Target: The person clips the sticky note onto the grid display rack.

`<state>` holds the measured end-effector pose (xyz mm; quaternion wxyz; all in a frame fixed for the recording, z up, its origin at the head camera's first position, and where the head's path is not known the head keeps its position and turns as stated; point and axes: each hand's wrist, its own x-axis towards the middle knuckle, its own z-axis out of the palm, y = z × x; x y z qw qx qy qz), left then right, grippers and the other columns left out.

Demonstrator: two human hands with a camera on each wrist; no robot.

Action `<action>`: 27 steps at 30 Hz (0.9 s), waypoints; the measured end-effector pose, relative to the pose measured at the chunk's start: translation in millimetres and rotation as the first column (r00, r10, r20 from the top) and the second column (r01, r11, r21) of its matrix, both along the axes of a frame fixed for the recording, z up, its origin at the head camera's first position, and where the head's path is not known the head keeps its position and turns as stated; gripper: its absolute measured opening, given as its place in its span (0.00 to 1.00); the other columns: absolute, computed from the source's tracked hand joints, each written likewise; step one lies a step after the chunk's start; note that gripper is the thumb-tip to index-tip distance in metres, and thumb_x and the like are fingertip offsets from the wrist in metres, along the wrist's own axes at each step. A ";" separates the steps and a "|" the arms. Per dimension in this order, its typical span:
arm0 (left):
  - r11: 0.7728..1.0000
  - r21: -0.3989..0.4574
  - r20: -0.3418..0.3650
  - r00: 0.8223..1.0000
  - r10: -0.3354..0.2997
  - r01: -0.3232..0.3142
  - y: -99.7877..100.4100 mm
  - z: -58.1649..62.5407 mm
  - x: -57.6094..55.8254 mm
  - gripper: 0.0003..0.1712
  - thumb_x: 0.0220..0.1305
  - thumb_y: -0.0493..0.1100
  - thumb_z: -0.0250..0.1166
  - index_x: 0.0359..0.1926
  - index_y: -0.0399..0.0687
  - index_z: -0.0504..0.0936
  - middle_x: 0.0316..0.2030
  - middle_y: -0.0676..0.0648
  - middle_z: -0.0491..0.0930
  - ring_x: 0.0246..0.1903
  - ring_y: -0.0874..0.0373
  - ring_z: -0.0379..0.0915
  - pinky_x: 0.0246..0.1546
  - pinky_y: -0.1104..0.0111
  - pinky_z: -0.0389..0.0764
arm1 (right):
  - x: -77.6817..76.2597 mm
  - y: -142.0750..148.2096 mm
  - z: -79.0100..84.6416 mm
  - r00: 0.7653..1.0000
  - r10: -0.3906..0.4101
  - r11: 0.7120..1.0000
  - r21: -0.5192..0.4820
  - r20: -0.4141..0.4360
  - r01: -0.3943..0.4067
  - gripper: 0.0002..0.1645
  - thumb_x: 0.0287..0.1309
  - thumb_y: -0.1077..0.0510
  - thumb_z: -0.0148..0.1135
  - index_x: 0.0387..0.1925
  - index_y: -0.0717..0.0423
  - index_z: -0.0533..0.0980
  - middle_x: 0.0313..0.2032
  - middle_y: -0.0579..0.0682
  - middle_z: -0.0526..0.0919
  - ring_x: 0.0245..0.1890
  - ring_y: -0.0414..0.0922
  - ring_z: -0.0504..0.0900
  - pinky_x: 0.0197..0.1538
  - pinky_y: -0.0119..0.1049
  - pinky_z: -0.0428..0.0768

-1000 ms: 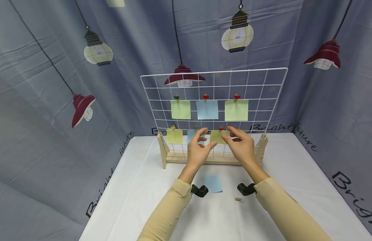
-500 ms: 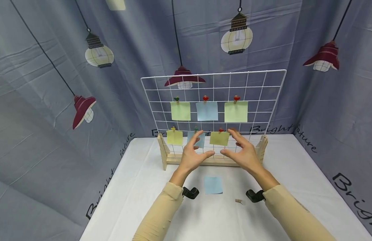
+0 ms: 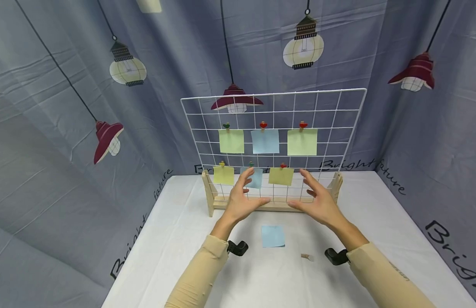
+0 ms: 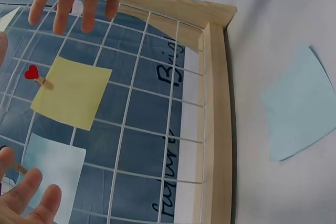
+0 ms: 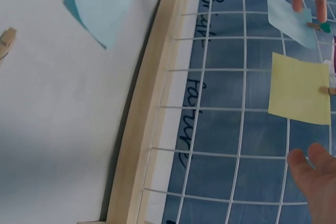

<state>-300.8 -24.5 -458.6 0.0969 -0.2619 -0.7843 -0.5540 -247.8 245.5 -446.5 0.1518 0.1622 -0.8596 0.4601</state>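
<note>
In the head view my left hand [image 3: 239, 203] and right hand [image 3: 320, 206] hover before the white wire grid [image 3: 274, 192], fingers spread and holding nothing. Between them a yellow sticky note [image 3: 281, 177] hangs from a small wooden clip with a red heart [image 3: 283, 165]. The left hand is nearest the hanging blue sticky note [image 3: 256, 179], partly covering it. Closer to me on the table lie a loose blue sticky note [image 3: 273, 237] and a wooden clip [image 3: 306, 257]. The left wrist view shows the yellow note [image 4: 73, 93] apart from both hands.
The grid stands in a wooden base [image 3: 276, 206] on a white table [image 3: 176, 239]. Above hang a green note [image 3: 231, 142], a blue note [image 3: 265, 141] and another green note [image 3: 301, 142], each clipped. Another yellow note [image 3: 223, 176] hangs lower left. A lamp-print curtain [image 3: 157, 107] surrounds the table.
Both hands have drawn back from the lower yellow note, moving apart and slightly toward me, their fingers opening wider. The note stays clipped on the grid.
</note>
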 end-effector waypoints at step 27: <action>0.999 -0.036 0.052 0.998 0.018 -0.017 -22.2 -29.4 4.4 0.52 0.55 0.51 0.81 0.77 0.58 0.63 0.74 0.51 0.67 0.68 0.45 0.69 0.62 0.44 0.74 | 14.6 18.0 -17.3 0.988 -0.148 0.989 0.018 0.044 0.147 0.42 0.53 0.48 0.81 0.65 0.57 0.74 0.62 0.58 0.76 0.65 0.58 0.73 0.67 0.57 0.74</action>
